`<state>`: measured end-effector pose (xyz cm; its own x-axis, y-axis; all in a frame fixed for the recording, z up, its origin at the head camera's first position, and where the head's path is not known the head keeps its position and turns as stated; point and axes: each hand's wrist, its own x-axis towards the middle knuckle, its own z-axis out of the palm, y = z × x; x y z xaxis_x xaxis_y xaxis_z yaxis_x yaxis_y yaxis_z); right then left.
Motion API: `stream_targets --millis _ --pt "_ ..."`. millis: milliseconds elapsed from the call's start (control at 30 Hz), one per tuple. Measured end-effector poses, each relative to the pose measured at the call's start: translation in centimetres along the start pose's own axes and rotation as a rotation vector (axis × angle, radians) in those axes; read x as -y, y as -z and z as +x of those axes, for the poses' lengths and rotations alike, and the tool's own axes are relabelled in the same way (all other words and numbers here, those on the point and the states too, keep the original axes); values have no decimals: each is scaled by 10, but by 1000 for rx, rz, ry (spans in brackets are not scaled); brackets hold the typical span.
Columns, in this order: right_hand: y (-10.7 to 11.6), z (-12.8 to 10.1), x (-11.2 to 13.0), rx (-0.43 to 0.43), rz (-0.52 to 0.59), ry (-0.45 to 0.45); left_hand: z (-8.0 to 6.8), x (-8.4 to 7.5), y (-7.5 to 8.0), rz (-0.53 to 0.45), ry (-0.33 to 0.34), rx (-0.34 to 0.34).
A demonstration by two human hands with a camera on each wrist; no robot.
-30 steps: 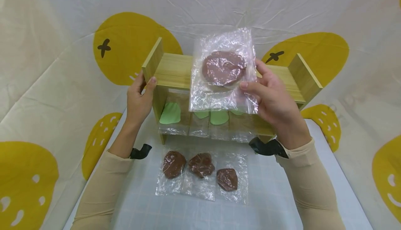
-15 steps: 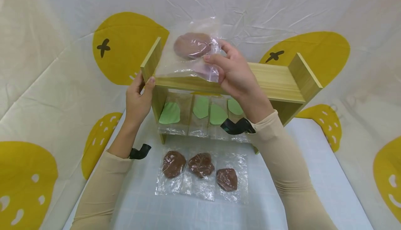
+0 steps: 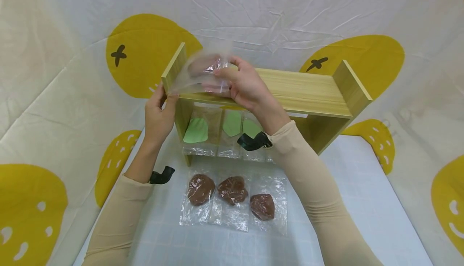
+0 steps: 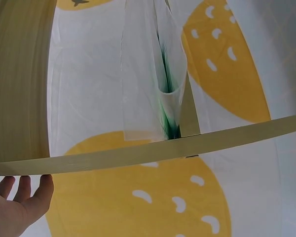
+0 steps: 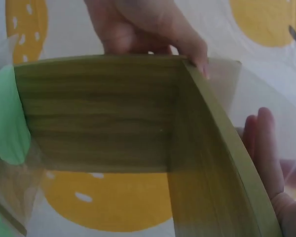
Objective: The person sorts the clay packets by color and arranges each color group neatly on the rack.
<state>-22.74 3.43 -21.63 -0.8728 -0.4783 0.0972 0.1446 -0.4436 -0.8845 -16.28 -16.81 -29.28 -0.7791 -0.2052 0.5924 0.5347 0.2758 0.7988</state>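
R hand (image 3: 248, 84) has swung left since 0.5 s ago, bringing the clear bag (image 3: 197, 82) w/ brown disc (image 3: 203, 65) (blurred) over L end of the wooden shelf (image 3: 304, 88). Its fingers pinch the bag's R edge; L hand (image 3: 159, 117) grips the L end panel (image 3: 177, 58), as before. Green pcs (image 3: 196, 130) in bags sit below; 3 bagged brown lumps (image 3: 233, 190) on tabletop (image 3: 203, 250).

In the head view, the clear plastic bag (image 3: 203, 66) holding a rounded brown lump blurs, so you can't make out its far edge. Your right hand (image 3: 246, 82) hides part of the pale wooden shelf unit (image 3: 301, 92); the curved black wrist mount (image 3: 251, 141) covers part of a flat green shape (image 3: 251, 127). Each wrist view's border crops your left hand (image 3: 159, 115).
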Motion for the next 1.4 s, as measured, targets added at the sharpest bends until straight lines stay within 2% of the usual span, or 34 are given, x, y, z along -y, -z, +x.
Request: stream_targets --millis 367,533,667,833,967,1200,1400 --pt "3 -6 5 3 -290 18 1 0 0 -11 -21 -5" --pt "7 -9 10 -79 -487 38 2 1 -1 -14 -31 -9" --pt "8 -11 11 -123 -597 64 3 1 0 -11 -33 -11" --pt "11 -17 13 -128 -615 111 3 2 0 -1 -32 -8" --pt "15 -29 15 -117 -558 132 4 3 1 5 -27 -3" --pt "18 -57 17 -64 -441 169 3 3 1 5 -23 -4" --pt "21 -83 17 -11 -443 209 2 1 0 12 -20 -7"
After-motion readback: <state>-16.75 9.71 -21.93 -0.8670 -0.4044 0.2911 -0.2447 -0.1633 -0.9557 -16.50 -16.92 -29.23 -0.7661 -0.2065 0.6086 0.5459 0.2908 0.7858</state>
